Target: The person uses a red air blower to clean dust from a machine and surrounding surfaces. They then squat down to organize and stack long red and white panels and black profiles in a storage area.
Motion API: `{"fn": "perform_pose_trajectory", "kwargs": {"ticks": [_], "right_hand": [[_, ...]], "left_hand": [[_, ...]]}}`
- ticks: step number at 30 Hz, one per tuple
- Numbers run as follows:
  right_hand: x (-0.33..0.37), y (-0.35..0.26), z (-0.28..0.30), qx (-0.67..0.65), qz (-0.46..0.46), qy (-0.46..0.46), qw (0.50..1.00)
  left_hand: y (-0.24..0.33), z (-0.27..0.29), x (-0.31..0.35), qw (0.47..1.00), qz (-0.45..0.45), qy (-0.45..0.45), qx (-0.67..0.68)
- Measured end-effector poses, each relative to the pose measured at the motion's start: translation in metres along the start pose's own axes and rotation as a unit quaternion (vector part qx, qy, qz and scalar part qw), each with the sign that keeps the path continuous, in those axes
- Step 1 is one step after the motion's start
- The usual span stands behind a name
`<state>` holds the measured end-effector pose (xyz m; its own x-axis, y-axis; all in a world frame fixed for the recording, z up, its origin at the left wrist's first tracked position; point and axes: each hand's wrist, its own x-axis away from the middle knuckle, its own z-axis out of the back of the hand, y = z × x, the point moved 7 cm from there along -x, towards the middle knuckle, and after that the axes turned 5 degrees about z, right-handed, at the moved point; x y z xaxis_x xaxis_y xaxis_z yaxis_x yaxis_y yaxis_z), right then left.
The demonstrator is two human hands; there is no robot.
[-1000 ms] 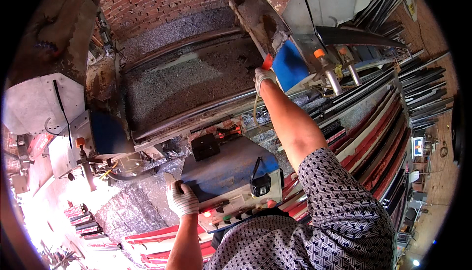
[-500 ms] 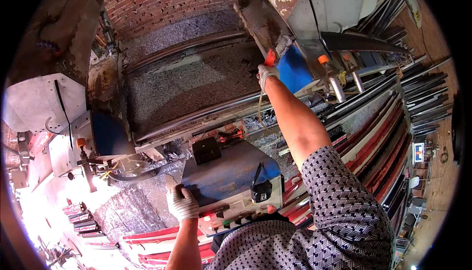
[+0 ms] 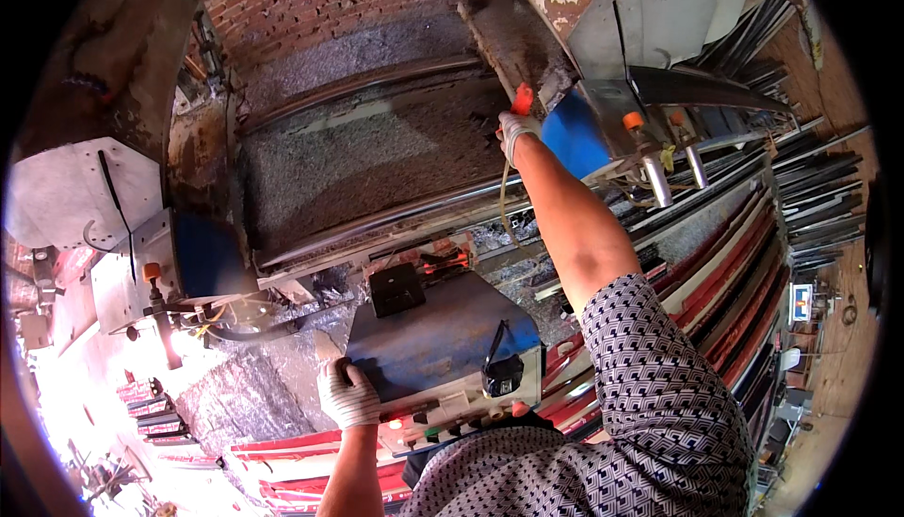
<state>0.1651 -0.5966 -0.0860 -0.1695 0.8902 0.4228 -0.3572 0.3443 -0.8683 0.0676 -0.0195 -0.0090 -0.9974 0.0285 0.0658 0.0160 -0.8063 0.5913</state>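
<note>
Right hand (image 3: 518,129) edged forward, clenching a red tool (image 3: 523,97), left hand (image 3: 347,395) half-curled against a sloping metal box (image 3: 438,343).

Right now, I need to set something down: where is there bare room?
The blue metal box top is bare between the square black case, black strapped tape measure and white-gloved left hand; it may slope. Crowded rightward: long red, white and black strips.

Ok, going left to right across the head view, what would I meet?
Left pale metal plate, left dark blue panel, gloved left hand, gloved right hand, right blue panel, pair of orange-capped cylinders.
</note>
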Motion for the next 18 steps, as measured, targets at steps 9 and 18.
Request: {"fn": "perform_pose_trajectory", "kwargs": {"ticks": [9,18], "right_hand": [[-0.038,0.016,-0.014,-0.074,-0.032,-0.010,0.997],[-0.057,0.024,-0.014,-0.071,-0.054,-0.009,0.996]], "left_hand": [[0.000,0.001,0.000,1.000,-0.002,-0.006,-0.006],[0.007,0.003,0.000,1.000,-0.009,-0.006,-0.004]]}}
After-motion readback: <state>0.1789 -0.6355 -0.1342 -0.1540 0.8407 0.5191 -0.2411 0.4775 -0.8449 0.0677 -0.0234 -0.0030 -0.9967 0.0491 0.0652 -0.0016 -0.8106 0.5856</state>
